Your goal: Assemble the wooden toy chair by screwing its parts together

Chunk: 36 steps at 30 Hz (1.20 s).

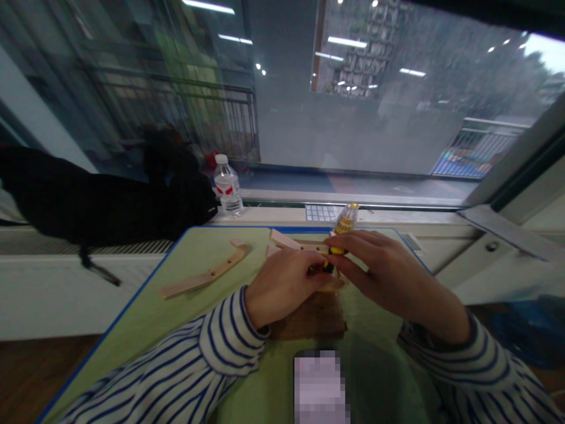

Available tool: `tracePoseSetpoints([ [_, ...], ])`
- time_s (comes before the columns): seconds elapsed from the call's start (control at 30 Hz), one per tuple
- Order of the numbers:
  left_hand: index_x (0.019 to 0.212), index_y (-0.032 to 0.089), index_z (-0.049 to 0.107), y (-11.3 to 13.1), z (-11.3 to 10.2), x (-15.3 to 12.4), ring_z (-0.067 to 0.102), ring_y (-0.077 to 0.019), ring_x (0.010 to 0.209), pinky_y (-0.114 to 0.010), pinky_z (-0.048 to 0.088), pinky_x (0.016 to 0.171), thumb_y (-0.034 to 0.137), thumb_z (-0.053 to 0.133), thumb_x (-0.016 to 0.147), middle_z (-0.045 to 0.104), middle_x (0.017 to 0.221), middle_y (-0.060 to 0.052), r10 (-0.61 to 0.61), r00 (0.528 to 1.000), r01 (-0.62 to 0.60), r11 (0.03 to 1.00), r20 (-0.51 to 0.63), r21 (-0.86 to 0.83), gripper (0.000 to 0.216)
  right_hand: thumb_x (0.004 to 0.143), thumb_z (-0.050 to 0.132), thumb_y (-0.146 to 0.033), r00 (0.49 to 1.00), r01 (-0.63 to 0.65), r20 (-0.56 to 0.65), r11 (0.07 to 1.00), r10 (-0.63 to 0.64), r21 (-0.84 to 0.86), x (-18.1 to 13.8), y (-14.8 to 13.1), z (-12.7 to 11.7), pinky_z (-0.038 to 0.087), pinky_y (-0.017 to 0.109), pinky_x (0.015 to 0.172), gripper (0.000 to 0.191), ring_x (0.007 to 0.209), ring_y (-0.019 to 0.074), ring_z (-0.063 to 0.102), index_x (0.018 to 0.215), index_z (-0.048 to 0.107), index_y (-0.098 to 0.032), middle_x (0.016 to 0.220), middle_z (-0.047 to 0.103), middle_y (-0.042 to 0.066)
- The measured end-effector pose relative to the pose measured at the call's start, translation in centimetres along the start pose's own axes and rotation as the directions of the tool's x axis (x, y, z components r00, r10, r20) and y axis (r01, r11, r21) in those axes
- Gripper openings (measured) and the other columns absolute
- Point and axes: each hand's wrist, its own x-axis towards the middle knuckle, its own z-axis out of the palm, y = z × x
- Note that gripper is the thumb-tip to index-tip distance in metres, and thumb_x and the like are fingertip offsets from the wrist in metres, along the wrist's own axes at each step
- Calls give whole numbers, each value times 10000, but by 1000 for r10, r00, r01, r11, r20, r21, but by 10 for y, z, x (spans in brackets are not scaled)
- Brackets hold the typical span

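My left hand (282, 282) and my right hand (379, 265) meet over the middle of a green table (145, 318). Between their fingertips sits a small yellow and black object (334, 253), pinched from both sides; what it is I cannot make out. Pale wooden pieces (291, 241) lie just beyond and partly under the hands. A curved wooden piece (207, 275) with small holes lies to the left. A brown board (315, 318) rests under my left wrist.
A small yellow-capped bottle (346, 221) stands at the table's far edge. A water bottle (228, 187) and a black bag (110, 200) rest on the window sill. A blurred rectangle (318, 386) lies near me. A large window fills the background.
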Motion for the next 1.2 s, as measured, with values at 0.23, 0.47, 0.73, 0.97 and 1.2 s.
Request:
tracePoseSetpoints([
  [0.23, 903, 195, 691, -4, 3, 0, 631, -181, 778, -262, 445, 687, 356, 501, 879, 703, 854, -36, -25, 1000, 25, 1000, -18, -5, 250, 913, 513, -205, 1000, 11, -3, 997, -11, 81, -1, 2, 2, 455, 323, 969, 296, 1103, 182, 586, 1203, 558, -165, 1203, 640, 77],
  [0.47, 924, 199, 696, -3, 2, 1, 635, -186, 802, -270, 450, 714, 342, 491, 886, 708, 875, -38, -6, 1000, 6, 1000, -5, 11, 253, 898, 516, -143, 1000, 1, -6, 995, 0, 104, -1, 4, 3, 455, 295, 963, 303, 1080, 163, 597, 1195, 573, -159, 1181, 654, 67],
  [0.73, 952, 202, 689, -2, 2, 1, 641, -199, 849, -281, 459, 757, 314, 466, 902, 711, 928, -43, 7, 1000, -7, 1000, 1, 16, 255, 891, 540, -156, 1000, -5, -28, 997, 7, 78, 0, 4, 4, 466, 310, 940, 276, 1038, 180, 615, 1161, 595, -151, 1137, 672, 76],
  [0.97, 968, 205, 682, -2, 2, 0, 641, -196, 857, -290, 460, 777, 288, 456, 904, 708, 939, -40, 25, 1000, -25, 1000, 9, 17, 248, 897, 543, -184, 999, -16, -28, 997, 18, 77, 1, 4, 5, 471, 310, 920, 250, 1012, 176, 617, 1139, 600, -152, 1107, 678, 67],
  [1.2, 947, 206, 683, -3, 2, 0, 635, -188, 803, -276, 453, 722, 341, 492, 890, 704, 880, -34, 13, 1000, -13, 1000, 2, 23, 241, 906, 539, -218, 999, -16, -36, 997, 18, 69, 1, 3, 4, 477, 308, 889, 227, 979, 178, 624, 1112, 609, -152, 1072, 684, 70],
])
